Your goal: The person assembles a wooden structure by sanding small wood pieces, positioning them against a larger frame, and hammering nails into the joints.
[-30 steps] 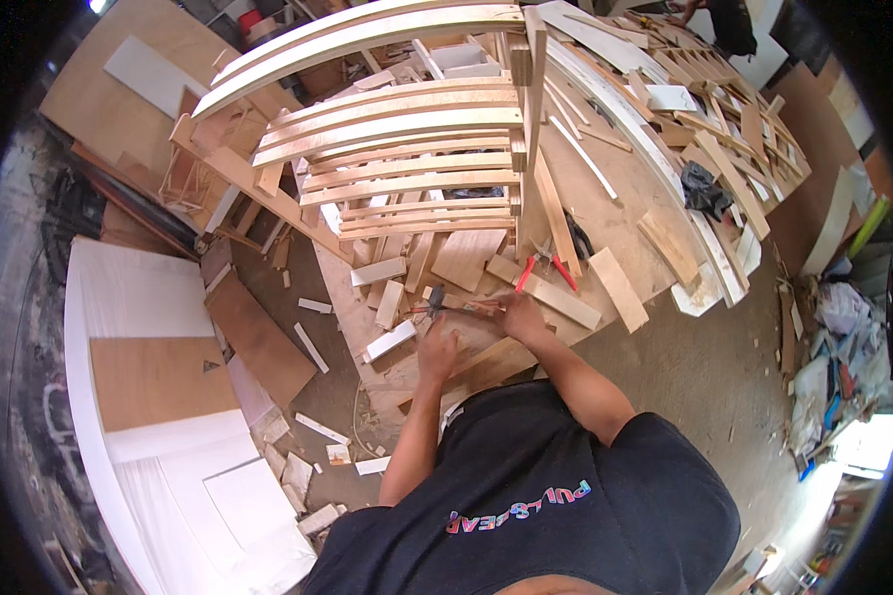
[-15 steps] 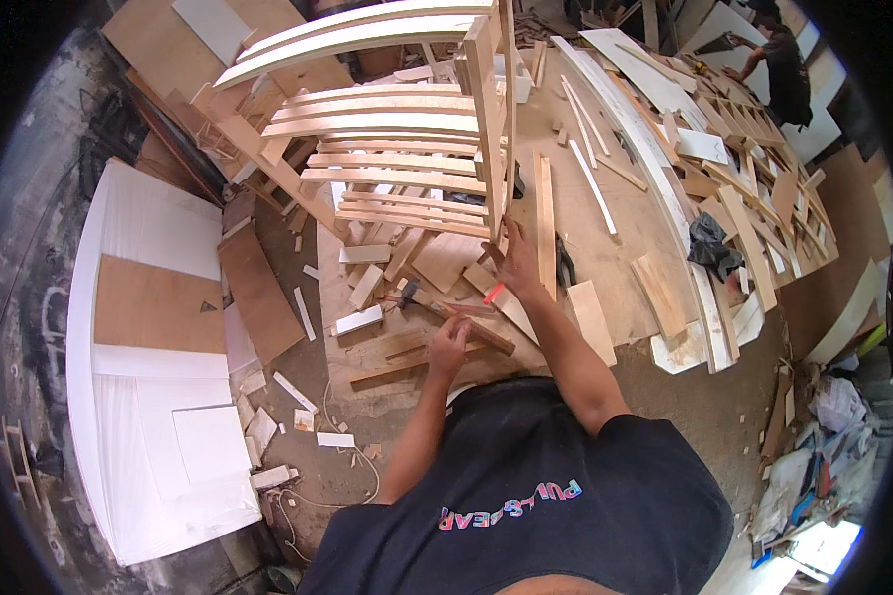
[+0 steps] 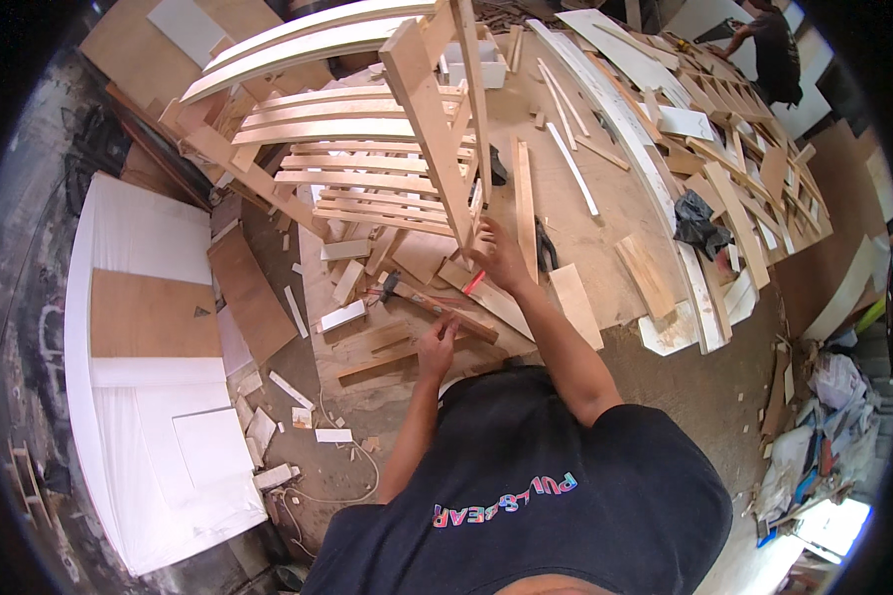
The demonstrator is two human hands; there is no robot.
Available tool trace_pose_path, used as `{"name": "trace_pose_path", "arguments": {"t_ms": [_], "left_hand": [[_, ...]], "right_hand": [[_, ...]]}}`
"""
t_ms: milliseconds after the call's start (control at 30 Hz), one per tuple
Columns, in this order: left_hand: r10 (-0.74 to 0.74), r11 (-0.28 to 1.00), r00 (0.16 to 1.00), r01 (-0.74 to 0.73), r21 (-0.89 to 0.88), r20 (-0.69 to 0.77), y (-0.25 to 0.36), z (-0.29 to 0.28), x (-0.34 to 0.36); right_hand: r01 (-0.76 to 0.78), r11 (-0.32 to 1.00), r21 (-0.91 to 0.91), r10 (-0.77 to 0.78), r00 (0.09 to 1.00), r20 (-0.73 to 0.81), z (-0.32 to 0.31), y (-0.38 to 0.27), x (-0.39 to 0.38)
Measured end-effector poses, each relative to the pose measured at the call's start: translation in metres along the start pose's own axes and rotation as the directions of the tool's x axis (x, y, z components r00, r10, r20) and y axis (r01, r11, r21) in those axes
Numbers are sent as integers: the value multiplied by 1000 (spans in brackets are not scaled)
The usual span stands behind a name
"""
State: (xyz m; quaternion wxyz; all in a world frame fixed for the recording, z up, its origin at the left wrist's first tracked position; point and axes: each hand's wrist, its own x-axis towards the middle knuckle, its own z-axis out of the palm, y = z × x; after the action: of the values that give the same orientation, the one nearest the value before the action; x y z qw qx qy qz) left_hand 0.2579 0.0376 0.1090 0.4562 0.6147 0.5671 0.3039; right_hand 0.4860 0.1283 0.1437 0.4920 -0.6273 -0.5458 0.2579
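Observation:
A pale slatted wooden frame (image 3: pixel 367 129) with curved slats stands tilted at the far side of the work board. My right hand (image 3: pixel 498 260) is curled around the frame's lower near corner, at the foot of a post (image 3: pixel 422 124). My left hand (image 3: pixel 437 347) is nearer to me, its thumb and fingertips pinched together. Whatever is in the pinch is too small to make out. Just beyond the left hand lies a hammer (image 3: pixel 387 287) with a dark head. A red strip (image 3: pixel 476 282) lies beside my right wrist.
Wood offcuts (image 3: pixel 343 316) litter the work board (image 3: pixel 561 243) around the frame. Black-handled pliers (image 3: pixel 546 245) lie right of my right hand. Long white boards (image 3: pixel 625 129) and a wood pile extend to the right. A white panel (image 3: pixel 159 397) stands left. Another person (image 3: pixel 772 59) works far right.
The frame has turned, its near post now leaning up to the left and showing its broad face. My right hand's fingers have curled around the lower corner. The left hand stays pinched.

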Motion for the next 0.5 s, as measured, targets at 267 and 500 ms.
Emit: {"name": "trace_pose_path", "arguments": {"t_ms": [267, 500], "left_hand": [[116, 993, 981, -117, -4, 153, -2, 23, 14], [111, 994, 967, -110, -16, 231, 18, 30, 15]], "right_hand": [[-414, 729, -545, 306, 909, -282, -35, 79, -44], [-584, 774, -244, 574, 810, -119, -60, 98, -39]]}}
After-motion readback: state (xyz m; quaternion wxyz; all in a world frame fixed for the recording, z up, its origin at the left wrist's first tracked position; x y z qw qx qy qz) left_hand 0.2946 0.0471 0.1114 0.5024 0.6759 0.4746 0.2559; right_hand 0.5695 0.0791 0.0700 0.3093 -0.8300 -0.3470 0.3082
